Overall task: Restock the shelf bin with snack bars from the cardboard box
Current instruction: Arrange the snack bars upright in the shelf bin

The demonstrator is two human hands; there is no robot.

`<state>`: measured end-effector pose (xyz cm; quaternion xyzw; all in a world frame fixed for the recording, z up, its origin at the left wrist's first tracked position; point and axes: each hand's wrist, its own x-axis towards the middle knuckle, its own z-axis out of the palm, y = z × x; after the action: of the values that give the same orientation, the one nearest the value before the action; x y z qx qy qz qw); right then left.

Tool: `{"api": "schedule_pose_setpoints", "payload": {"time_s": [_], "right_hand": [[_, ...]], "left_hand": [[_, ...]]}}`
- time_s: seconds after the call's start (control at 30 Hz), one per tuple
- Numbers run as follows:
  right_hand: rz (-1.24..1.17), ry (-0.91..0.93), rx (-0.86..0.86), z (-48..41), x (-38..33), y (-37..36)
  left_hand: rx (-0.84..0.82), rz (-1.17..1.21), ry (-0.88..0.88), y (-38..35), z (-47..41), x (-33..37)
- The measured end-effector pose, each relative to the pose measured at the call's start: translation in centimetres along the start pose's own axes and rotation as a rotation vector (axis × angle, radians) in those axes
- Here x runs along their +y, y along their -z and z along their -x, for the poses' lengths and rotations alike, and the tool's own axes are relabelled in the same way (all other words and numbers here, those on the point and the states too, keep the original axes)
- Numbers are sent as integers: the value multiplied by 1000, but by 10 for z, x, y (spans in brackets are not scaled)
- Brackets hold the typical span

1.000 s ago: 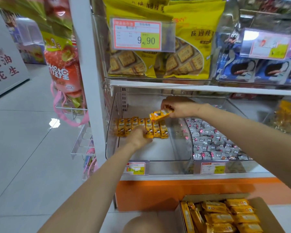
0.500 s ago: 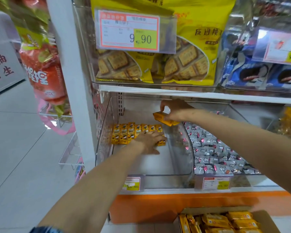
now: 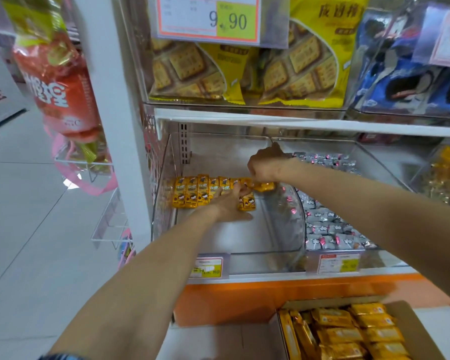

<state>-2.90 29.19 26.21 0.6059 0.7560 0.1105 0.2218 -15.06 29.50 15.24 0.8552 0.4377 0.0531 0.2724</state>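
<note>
A clear plastic shelf bin (image 3: 278,245) holds a row of yellow snack bars (image 3: 192,192) standing along its back. My left hand (image 3: 230,203) lies flat with straight fingers against the right end of that row. My right hand (image 3: 266,163) reaches in from the right and pinches one yellow snack bar (image 3: 264,186), lowering it at the row's right end. A cardboard box (image 3: 416,326) with several more yellow bars sits at the bottom right on the floor.
A neighbouring clear bin (image 3: 330,229) of silver-wrapped snacks sits to the right. Above, a shelf (image 3: 296,123) carries yellow cracker bags and blue packs. A white upright post (image 3: 115,126) with hanging red bags stands left. Tiled floor lies to the left.
My right hand has come down with the bar from above the bin to the row's right end. My left hand has slid forward onto the row. The camera has moved closer.
</note>
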Motion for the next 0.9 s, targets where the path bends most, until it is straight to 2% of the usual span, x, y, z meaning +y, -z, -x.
{"api": "schedule_pose_setpoints", "payload": {"time_s": [0.1, 0.23, 0.37, 0.6, 0.9], "right_hand": [[-40, 56, 9, 3, 7, -2], [-297, 110, 141, 16, 25, 4], [-448, 125, 241, 34, 43, 7], [-539, 178, 269, 56, 50, -11], [-571, 185, 297, 64, 56, -26]], "left_hand": [[-5, 28, 33, 2, -2, 2], [20, 162, 67, 6, 0, 10], [56, -54, 76, 5, -3, 19], [74, -287, 37, 3, -3, 25], [89, -281, 112, -2, -8, 29]]}}
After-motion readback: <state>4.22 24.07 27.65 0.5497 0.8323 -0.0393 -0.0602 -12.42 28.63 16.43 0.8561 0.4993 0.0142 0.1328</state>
